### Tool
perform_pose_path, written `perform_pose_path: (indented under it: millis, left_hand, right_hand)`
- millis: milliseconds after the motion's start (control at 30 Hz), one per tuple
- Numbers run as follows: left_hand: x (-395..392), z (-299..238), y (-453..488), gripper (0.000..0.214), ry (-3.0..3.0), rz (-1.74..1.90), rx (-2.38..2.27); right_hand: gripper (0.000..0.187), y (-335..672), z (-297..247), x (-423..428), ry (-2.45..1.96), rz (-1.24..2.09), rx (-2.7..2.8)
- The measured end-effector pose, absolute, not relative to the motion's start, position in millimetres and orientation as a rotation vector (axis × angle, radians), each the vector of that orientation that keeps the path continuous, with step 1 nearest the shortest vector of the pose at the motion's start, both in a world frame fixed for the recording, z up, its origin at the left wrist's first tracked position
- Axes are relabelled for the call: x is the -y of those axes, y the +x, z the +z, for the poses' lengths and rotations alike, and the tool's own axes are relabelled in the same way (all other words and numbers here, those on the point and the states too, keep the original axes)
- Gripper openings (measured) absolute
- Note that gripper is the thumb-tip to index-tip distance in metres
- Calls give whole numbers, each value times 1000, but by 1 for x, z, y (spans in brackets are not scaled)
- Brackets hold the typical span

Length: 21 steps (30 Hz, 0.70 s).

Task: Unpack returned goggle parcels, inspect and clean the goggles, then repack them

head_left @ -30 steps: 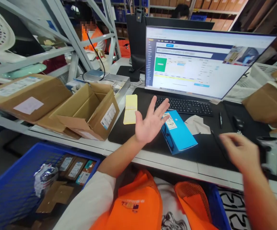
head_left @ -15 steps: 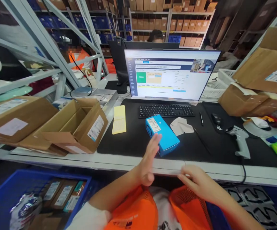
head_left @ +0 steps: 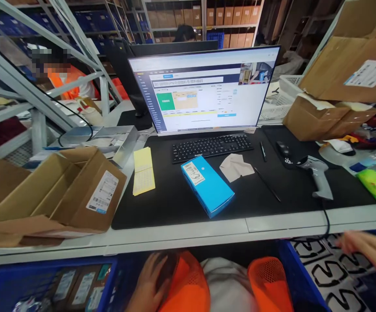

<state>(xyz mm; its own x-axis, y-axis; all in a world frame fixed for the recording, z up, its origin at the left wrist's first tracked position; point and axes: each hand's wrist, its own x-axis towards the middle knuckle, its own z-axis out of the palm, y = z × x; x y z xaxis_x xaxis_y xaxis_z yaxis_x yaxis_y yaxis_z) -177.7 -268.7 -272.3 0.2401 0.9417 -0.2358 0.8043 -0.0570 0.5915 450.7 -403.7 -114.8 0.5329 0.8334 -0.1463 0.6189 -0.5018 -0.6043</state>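
Observation:
My left hand point(head_left: 152, 279) hangs low by the front of my orange vest point(head_left: 188, 284), below the table edge, its fingers apart and nothing seen in them. Off to the right, my right hand point(head_left: 365, 249) is over a blue bin holding flat packs point(head_left: 332, 275) with black looped shapes. Motion blurs its fingers, so I cannot make out their pose. A closed blue box point(head_left: 209, 184) with a white label lies on the black mat point(head_left: 171, 208), apart from both hands. Beside it are a crumpled pale paper point(head_left: 236, 167) and a thin black stick point(head_left: 267, 184).
A keyboard point(head_left: 212, 146) and monitor point(head_left: 204, 91) stand behind the box. Yellow slips point(head_left: 144, 171) and an open carton point(head_left: 77, 195) are leftward. Rightward are a mouse point(head_left: 283, 149), a corded scanner point(head_left: 318, 175) and stacked cartons point(head_left: 350, 65). Another person point(head_left: 72, 80) sits at far left.
Both hands have left the space before the blue box: the left dropped to my lap, the right swung out rightward over the bin. The view has shifted; the box stays on the mat.

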Motion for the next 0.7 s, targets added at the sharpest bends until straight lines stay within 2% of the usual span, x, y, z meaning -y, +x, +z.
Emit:
perform_pose_path:
  millis: [67, 133, 200, 300, 433, 567, 700]
  left_hand:
    - [269, -294, -181, 70, 1912, 173, -1631]
    - [269, -314, -187, 79, 1896, 94, -1597]
    - [271, -326, -191, 82, 1879, 56, -1576]
    - [276, -326, -191, 84, 1877, 54, -1582]
    - [288, -313, -189, 80, 1874, 142, -1565]
    - [305, -321, -202, 80, 1914, 278, -1661]
    - [318, -341, -220, 69, 2041, 402, -1672]
  right_hand:
    - [26, 449, -90, 332, -2088, 556, 1202]
    - [41, 446, -71, 256, -2018, 580, 1365]
    - [42, 448, -61, 189, -2125, 444, 1542]
    - [60, 458, -60, 124, -2244, 209, 1451]
    - [69, 474, -74, 94, -2375, 39, 1240]
    - [66, 488, -98, 85, -2400, -66, 1117]
    - [61, 506, -126, 78, -2442, -149, 1049]
